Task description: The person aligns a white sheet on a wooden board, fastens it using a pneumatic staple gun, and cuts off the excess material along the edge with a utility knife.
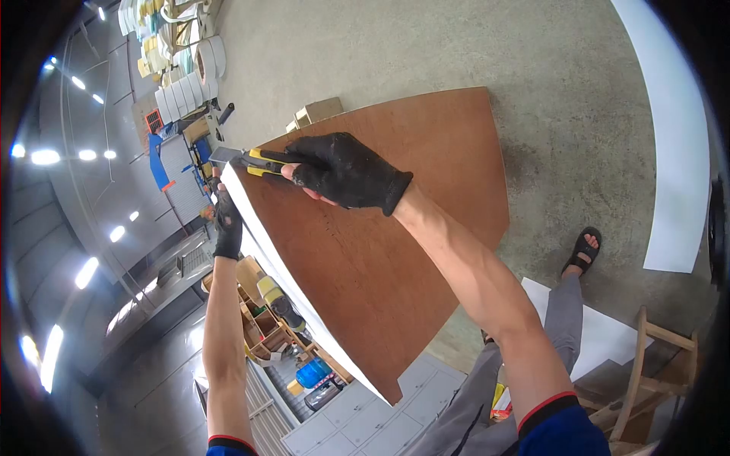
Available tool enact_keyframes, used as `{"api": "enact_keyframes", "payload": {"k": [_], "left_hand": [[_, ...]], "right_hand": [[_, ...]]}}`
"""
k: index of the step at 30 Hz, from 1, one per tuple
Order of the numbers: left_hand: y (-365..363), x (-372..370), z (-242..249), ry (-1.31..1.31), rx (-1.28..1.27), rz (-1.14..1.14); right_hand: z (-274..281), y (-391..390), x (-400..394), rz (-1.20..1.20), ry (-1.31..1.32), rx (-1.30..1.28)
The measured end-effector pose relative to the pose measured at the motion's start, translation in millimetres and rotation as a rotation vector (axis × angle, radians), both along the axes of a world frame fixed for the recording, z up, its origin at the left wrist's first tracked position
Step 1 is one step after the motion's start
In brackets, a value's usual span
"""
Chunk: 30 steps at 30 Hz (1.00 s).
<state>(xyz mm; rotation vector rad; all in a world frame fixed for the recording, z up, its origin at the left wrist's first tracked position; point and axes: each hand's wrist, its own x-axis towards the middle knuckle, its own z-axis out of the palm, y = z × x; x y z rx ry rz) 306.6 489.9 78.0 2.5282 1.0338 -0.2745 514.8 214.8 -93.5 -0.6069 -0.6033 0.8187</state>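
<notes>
A large brown wooden panel (380, 251) with a white edge strip (262, 228) fills the middle of the head view. My right hand (346, 171), in a black fingerless glove, is wrapped round a yellow and black cutter (257, 162). The cutter's wide metal blade lies at the panel's upper left corner, by the end of the white strip. My left hand (227, 222), also gloved, is at the white side of the panel, just below the blade; its fingers are partly hidden behind the edge, and their grip is unclear.
A white sheet (673, 152) lies on the concrete floor at the right. A wooden stool (642, 372) stands at the lower right, near my legs. Rolls of strip material (186, 95) are at the upper left. Wooden shelving and pale cabinets (365, 414) are beyond the panel.
</notes>
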Motion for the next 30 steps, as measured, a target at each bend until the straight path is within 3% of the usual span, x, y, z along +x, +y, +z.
{"api": "enact_keyframes", "payload": {"k": [3,7,11,13,14,18,30], "left_hand": [[6.7,-9.1,-1.5,-0.035,-0.005,-0.08],[26.1,-39.7,2.6,-0.079,-0.009,-0.196],[63.0,-71.3,17.2,-0.091,-0.029,-0.114],[73.0,-71.4,17.9,-0.07,-0.077,0.151],[76.3,-74.2,7.1,0.162,0.461,-0.591],[73.8,-71.4,8.5,0.203,0.419,-0.536],[66.4,-67.5,21.1,0.335,0.279,-0.236]], "right_hand": [[-2.1,4.3,-1.6,-0.129,-0.075,-0.032],[-2.0,5.1,-1.9,-0.103,-0.04,-0.037],[-4.3,2.2,-1.2,0.0,-0.007,-0.039],[-8.4,1.7,-3.1,0.06,-0.006,-0.041],[-12.1,1.3,-7.5,0.026,-0.039,-0.003],[-18.2,6.1,-11.8,-0.18,-0.126,0.026],[-21.4,2.4,-5.0,0.031,-0.108,0.043]]}}
